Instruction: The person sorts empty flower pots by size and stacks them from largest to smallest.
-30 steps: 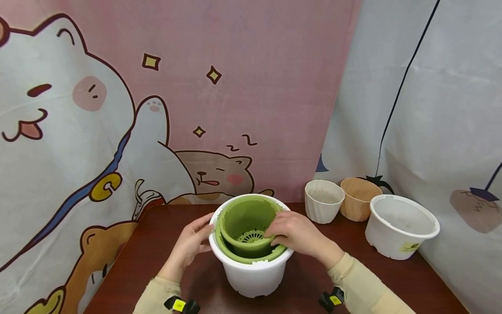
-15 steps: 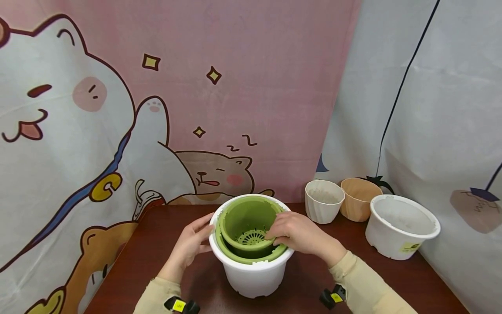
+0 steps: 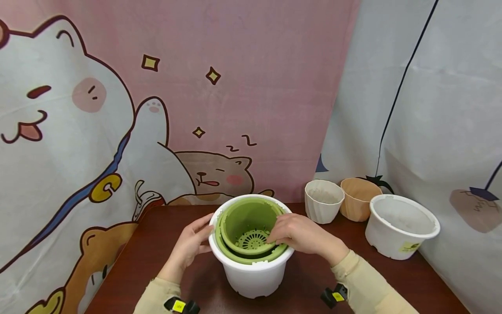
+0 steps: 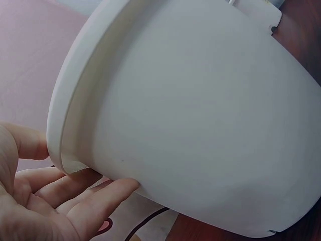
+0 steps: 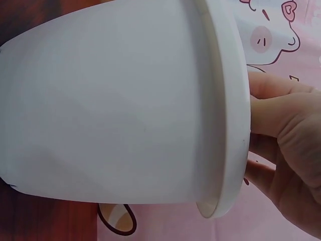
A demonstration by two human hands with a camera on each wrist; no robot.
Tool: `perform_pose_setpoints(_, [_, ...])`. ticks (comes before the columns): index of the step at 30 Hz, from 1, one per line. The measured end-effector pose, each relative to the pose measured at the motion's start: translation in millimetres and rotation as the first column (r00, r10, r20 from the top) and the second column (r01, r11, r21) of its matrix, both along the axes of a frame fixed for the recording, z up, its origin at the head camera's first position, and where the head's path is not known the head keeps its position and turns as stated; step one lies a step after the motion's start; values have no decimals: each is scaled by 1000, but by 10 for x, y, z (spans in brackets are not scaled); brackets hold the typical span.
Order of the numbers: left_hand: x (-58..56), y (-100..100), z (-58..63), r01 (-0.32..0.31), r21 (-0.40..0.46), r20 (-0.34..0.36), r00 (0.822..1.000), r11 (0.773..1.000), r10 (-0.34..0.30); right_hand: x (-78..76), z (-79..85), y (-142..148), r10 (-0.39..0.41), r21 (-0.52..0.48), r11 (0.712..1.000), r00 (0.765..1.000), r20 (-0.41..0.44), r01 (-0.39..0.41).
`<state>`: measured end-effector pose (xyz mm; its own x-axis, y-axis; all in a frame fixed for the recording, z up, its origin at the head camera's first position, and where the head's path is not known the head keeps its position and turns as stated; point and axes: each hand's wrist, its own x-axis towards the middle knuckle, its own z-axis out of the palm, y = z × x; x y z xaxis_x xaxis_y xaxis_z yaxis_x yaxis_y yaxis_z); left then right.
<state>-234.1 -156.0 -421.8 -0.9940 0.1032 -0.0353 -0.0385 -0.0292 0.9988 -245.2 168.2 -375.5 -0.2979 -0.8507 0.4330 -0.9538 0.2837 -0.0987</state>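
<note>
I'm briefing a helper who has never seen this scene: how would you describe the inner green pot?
On the red-brown table, look for the white pot between the left hand and right hand. Inside it sits the outer green pot, and nested in that is the inner green pot. Its smaller rim and visible slotted floor set it apart.

The head view is evenly bright; wrist views are dimmer, perhaps slightly soft.
</note>
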Motion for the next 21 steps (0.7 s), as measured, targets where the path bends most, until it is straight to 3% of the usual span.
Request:
perform_pose_setpoints(8, [11, 0, 3, 0, 2, -6, 1000, 1000, 0, 30, 19, 3, 2, 11, 1000, 998, 56, -3])
perform_pose_setpoints(21, [8, 2, 3, 1, -7, -7, 1000, 1000, -1, 38, -11, -1, -7, 4, 1000, 999, 48, 7])
